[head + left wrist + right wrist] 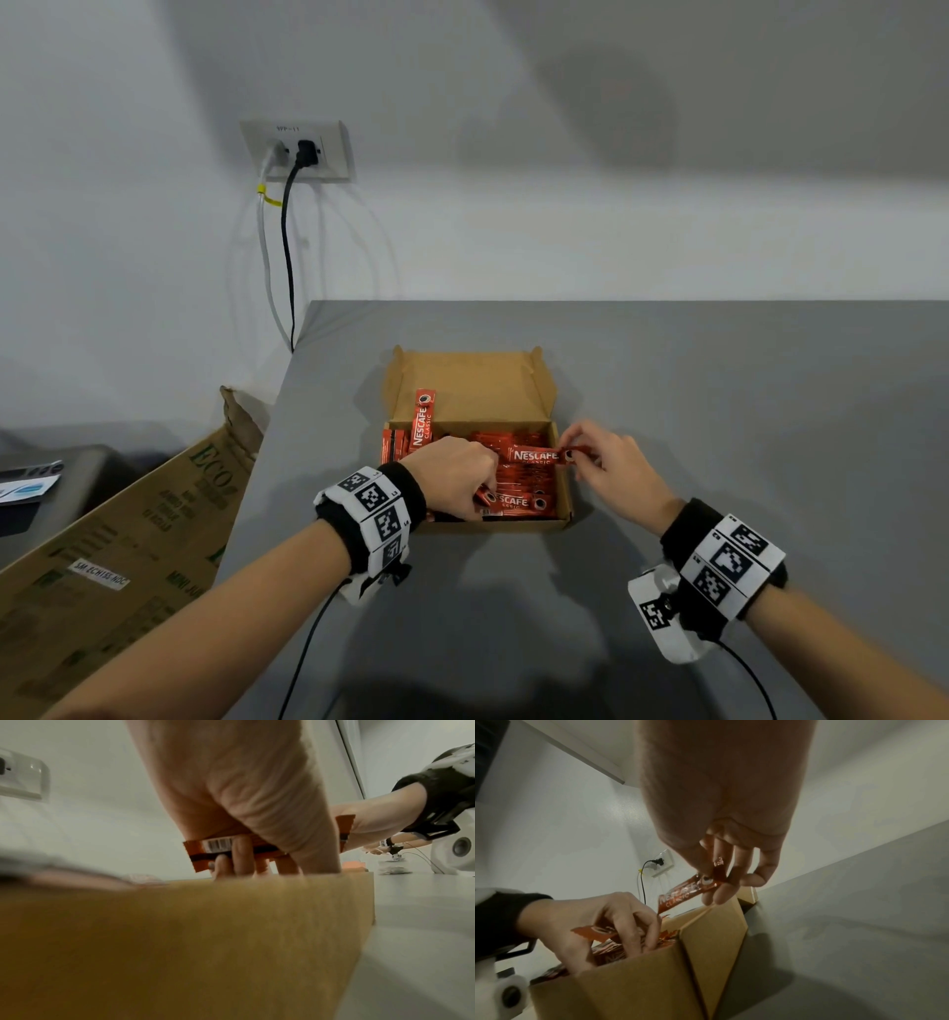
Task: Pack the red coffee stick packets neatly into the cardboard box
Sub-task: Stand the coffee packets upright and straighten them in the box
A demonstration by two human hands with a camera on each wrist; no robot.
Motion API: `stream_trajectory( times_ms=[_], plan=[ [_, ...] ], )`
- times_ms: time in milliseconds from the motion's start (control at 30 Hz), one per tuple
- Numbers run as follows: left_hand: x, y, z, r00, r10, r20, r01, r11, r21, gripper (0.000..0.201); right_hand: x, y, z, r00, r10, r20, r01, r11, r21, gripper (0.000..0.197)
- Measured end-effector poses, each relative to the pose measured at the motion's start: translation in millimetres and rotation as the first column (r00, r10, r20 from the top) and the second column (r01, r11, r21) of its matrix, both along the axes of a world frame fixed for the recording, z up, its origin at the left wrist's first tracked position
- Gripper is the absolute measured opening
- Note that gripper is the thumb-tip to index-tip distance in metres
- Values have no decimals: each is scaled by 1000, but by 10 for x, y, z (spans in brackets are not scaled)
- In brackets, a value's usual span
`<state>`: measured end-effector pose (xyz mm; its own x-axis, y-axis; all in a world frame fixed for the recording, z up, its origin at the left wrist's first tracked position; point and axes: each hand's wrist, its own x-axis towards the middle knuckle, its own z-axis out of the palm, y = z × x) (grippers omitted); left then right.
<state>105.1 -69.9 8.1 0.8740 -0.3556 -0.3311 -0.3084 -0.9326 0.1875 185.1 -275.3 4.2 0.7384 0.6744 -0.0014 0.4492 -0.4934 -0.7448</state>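
Observation:
An open cardboard box sits on the grey table with its lid leaning back. Several red coffee stick packets lie inside it, and one packet stands up against the lid at the left. My left hand reaches into the box near its front wall and grips a packet in curled fingers. Over the box's right wall, my right hand pinches the end of another packet, which lies crosswise above the others. In the left wrist view the box wall hides the contents.
A large printed carton leans beside the table's left edge. A wall socket with a black and a white cable hangs down behind that edge. Bare grey table stretches to the right and in front of the box.

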Motion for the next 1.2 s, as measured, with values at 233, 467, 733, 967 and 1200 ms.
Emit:
stream_trajectory(
  times_ms=[233, 467, 733, 967, 1200],
  plan=[
    [-28, -38, 12, 1000, -20, -6, 20, 999, 40, 25, -83, 51, -3, 996, 94, 1, -94, 992, -85, 19],
    [-62, -73, -15, 1000, -6, 13, 6, 1000, 14, 25, -154, 141, -81, 934, 329, 141, -272, 909, -317, 17],
    [-56, -79, -61, 999, 44, 27, -43, 999, -24, 20, -147, 181, -102, 888, 412, 206, -295, 852, -433, 9],
    [-104, 48, -82, 990, 131, 50, -121, 978, -170, 14, -132, 182, -85, 942, 321, 100, -281, 915, -290, 9],
    [-147, 49, -46, 974, 106, 200, -55, 968, -246, 24, -35, 222, -58, 958, 284, 52, -259, 926, -274, 30]
  ],
)
